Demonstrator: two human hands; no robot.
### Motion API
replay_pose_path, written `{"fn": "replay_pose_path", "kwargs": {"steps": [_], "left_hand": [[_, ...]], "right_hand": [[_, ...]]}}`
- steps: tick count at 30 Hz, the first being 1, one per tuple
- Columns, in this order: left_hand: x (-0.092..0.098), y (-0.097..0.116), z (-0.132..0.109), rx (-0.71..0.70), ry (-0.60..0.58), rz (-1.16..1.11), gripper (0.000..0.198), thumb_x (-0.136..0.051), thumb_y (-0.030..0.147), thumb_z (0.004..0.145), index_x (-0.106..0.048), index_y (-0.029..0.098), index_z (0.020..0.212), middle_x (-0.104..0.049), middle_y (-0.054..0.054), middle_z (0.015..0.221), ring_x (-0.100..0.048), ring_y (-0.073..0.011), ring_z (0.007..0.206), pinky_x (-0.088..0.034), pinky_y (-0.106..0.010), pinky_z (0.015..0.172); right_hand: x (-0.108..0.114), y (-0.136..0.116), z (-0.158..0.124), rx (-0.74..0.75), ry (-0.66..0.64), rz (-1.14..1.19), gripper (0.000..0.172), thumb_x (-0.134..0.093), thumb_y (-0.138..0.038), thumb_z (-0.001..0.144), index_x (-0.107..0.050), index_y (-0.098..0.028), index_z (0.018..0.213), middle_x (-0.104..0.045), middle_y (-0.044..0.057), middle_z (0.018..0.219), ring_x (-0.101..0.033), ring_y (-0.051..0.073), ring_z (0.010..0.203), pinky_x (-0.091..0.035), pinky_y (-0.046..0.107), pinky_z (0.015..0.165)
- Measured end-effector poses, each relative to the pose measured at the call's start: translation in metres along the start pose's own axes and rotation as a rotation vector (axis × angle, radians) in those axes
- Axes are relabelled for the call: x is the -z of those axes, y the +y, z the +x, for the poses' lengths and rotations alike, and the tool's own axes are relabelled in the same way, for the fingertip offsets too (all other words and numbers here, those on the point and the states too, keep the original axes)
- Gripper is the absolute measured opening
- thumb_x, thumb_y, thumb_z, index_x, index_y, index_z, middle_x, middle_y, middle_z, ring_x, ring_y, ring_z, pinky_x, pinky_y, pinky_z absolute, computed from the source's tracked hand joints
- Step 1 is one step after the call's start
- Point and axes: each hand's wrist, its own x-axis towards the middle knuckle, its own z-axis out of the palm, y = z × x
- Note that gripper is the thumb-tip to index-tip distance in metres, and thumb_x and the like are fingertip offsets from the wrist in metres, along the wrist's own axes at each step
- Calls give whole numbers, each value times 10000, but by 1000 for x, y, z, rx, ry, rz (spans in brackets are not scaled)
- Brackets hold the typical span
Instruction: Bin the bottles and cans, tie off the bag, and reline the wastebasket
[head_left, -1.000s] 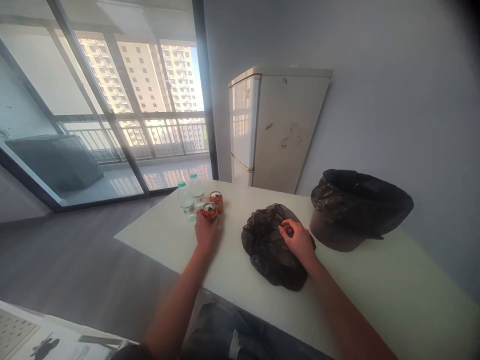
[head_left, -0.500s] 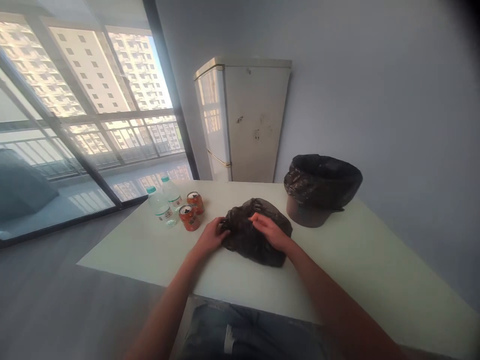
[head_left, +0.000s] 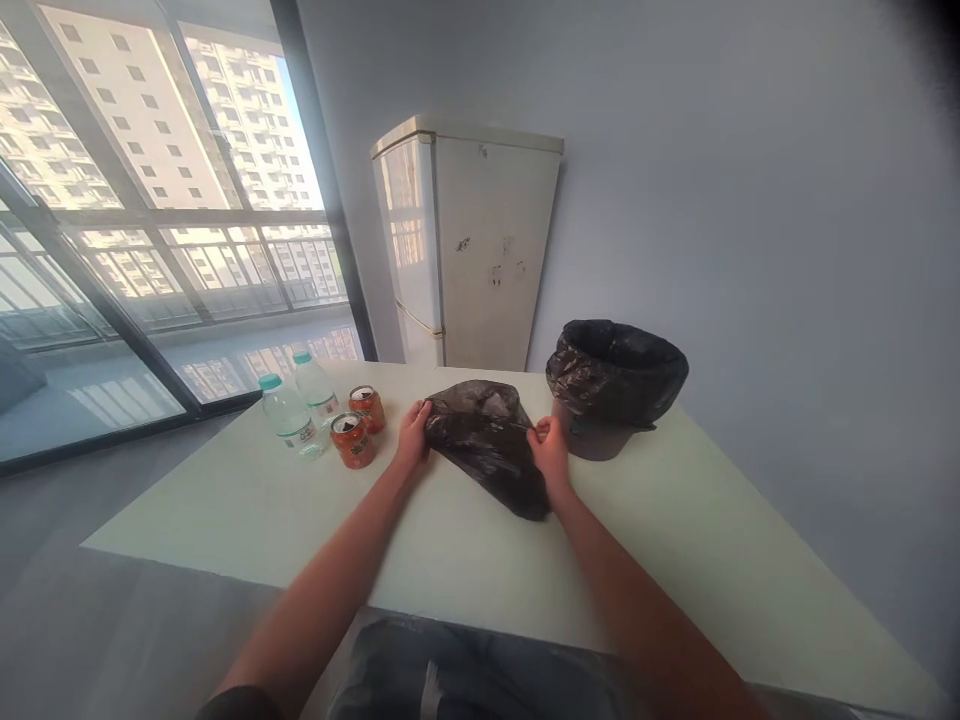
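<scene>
A crumpled black plastic bag (head_left: pixel 484 440) is stretched between my two hands just above the white table (head_left: pixel 315 520). My left hand (head_left: pixel 413 432) grips its left edge with closed fingers. My right hand (head_left: pixel 550 446) pinches its right edge. Two orange drink cans (head_left: pixel 352 440) (head_left: pixel 367 407) stand just left of my left hand, tops open. Two clear water bottles (head_left: pixel 286 417) (head_left: pixel 313 385) with green caps stand beside the cans. A small bin lined with a black bag (head_left: pixel 611 385) stands close to the right of my right hand.
A white fridge (head_left: pixel 465 250) stands against the grey wall behind the table. Large sliding glass doors (head_left: pixel 150 250) to a balcony fill the left side. My dark trousers (head_left: pixel 465 680) show below the table's near edge.
My left hand left the orange can and took hold of the bag's left edge. Both hands have pulled the bag apart and lifted its rim. The view has shifted left.
</scene>
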Motion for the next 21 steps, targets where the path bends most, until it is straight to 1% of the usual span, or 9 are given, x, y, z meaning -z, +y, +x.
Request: {"fn": "replay_pose_path", "kwargs": {"steps": [3, 5, 8, 10, 12, 15, 18, 19, 21], "left_hand": [[-1, -10, -11, 15, -5, -44, 422, -918, 438, 701, -621, 175, 841, -672, 26, 739, -614, -111, 640, -479, -218, 623], [-2, -12, -14, 23, -13, -66, 414, -923, 416, 704, -618, 173, 841, -665, 26, 735, -615, -109, 638, -479, -214, 619], [-4, -13, -16, 44, -40, -92, 398, -927, 388, 703, -634, 163, 851, -678, 13, 760, -628, -111, 655, -487, -213, 620], [-5, -13, -16, 60, -71, -103, 395, -925, 388, 705, -652, 158, 874, -691, 3, 785, -631, -110, 657, -492, -215, 616], [-6, -13, -17, 74, -111, -103, 402, -918, 399, 718, -669, 155, 919, -700, -4, 807, -634, -111, 658, -498, -217, 613], [-5, -12, -19, 96, -171, -87, 397, -902, 410, 752, -666, 154, 944, -666, 16, 739, -579, -80, 563, -463, -204, 548], [-4, -13, -19, 116, -208, -77, 389, -895, 415, 769, -626, 168, 904, -582, 63, 623, -489, -49, 452, -409, -194, 482], [-4, -14, -18, 123, -216, -76, 394, -896, 416, 770, -614, 173, 899, -575, 68, 611, -493, -51, 444, -415, -195, 482], [-5, -17, -18, 134, -230, -73, 401, -896, 415, 772, -607, 175, 912, -597, 61, 612, -532, -63, 453, -444, -200, 498]], "right_hand": [[11, -19, -9, 306, 123, -86, 161, -564, -360, 926, -547, -218, 1001, -561, 81, 999, -536, 211, 864, -475, 354, 755], [19, -31, -16, 644, 138, -151, 73, -531, -255, 977, -579, -212, 1011, -572, 68, 921, -539, 199, 819, -468, 345, 734], [23, -45, -32, 1131, -103, -273, 63, -575, -193, 979, -624, -229, 967, -598, 23, 796, -537, 163, 709, -451, 328, 713], [15, -53, -44, 1319, -273, -374, 101, -614, -197, 978, -664, -251, 1047, -674, 24, 888, -577, 162, 767, -460, 334, 758], [2, -57, -53, 1305, -351, -478, 215, -620, -219, 998, -666, -251, 1205, -716, 48, 1036, -604, 183, 873, -461, 355, 806], [-14, -51, -49, 1010, -396, -648, 250, -613, -211, 997, -678, -195, 1237, -719, 110, 1101, -604, 246, 977, -440, 400, 840], [-12, -36, -34, 694, -328, -702, 202, -616, -161, 944, -718, -186, 1117, -706, 132, 1073, -587, 302, 1018, -431, 438, 864], [-9, -32, -30, 636, -283, -677, 209, -618, -168, 935, -719, -183, 1117, -694, 137, 1072, -581, 311, 1026, -432, 446, 875], [-3, -31, -28, 622, -214, -579, 222, -616, -214, 947, -716, -182, 1143, -670, 135, 1064, -574, 312, 1030, -436, 454, 909]]}}
